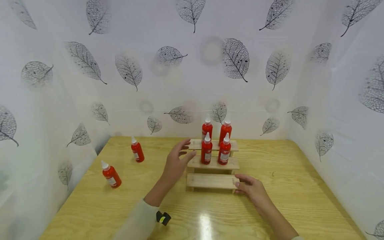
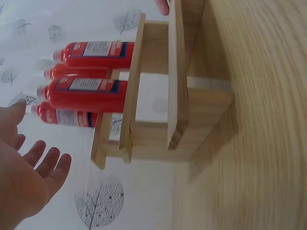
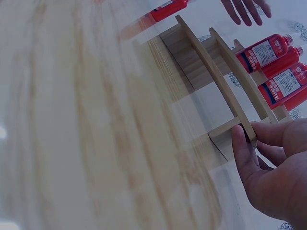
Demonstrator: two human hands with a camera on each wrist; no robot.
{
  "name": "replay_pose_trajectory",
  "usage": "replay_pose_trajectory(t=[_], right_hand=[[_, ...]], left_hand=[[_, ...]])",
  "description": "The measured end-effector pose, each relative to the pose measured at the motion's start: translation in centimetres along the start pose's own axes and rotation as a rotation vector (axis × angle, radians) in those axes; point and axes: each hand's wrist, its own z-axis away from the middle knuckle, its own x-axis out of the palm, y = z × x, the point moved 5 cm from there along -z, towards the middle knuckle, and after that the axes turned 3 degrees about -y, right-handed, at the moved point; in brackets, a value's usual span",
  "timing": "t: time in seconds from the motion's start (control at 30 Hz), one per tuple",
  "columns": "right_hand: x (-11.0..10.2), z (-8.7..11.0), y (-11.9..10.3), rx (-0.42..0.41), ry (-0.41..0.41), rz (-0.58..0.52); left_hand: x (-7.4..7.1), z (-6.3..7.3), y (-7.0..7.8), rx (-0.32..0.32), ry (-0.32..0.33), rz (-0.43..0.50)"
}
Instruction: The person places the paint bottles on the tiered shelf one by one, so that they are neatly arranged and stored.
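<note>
A three-step wooden rack (image 1: 210,181) stands on the table. Two red squeeze bottles with white nozzle caps are on its middle step, the left one (image 1: 206,153) beside the right one (image 1: 224,154). Behind them, two more red bottles (image 1: 225,130) occupy the top step. My right hand (image 1: 253,190) pinches the right end of the lowest step between thumb and fingers, as the right wrist view shows. Beside the rack's upper left side is my left hand (image 1: 176,161), fingers spread and holding nothing; in the left wrist view the hand (image 2: 24,177) is apart from the bottles.
Two further red bottles stand on the table at the left, one (image 1: 138,151) farther back and one (image 1: 111,175) nearer. A pale leaf-print sheet (image 1: 192,83) hangs behind and along both sides of the wooden table (image 1: 285,173).
</note>
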Motion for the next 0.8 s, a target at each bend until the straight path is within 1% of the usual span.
replay_pose_trajectory(t=[0.07, 0.17, 0.27, 0.33, 0.47, 0.6, 0.7, 0.73, 0.8], right_hand=[[0.0, 0.0, 0.0, 0.000, 0.007, -0.004], [0.0, 0.0, 0.0, -0.001, 0.008, -0.001], [0.1, 0.0, 0.0, 0.001, -0.001, 0.005], [0.2, 0.1, 0.1, 0.004, -0.004, 0.010], [0.2, 0.1, 0.0, 0.011, 0.007, 0.007], [0.1, 0.1, 0.0, 0.014, 0.018, 0.014], [0.1, 0.1, 0.0, 0.019, 0.025, 0.022], [0.1, 0.1, 0.0, 0.023, 0.028, 0.023], [0.1, 0.1, 0.0, 0.025, 0.024, 0.030]], left_hand=[[-1.1, 0.8, -0.1, 0.019, 0.015, -0.020], [-2.9, 2.2, -0.2, 0.035, 0.035, -0.075], [-4.9, 3.8, -0.5, 0.028, 0.061, -0.128], [-6.2, 4.9, -0.8, 0.004, 0.084, -0.137], [-9.1, 6.8, -1.8, -0.074, 0.148, -0.152], [-11.9, 8.6, -2.5, -0.146, 0.240, -0.151], [-13.9, 10.0, -2.7, -0.193, 0.318, -0.149], [-14.5, 10.5, -2.8, -0.204, 0.346, -0.154], [-15.9, 11.3, -2.9, -0.228, 0.404, -0.193]])
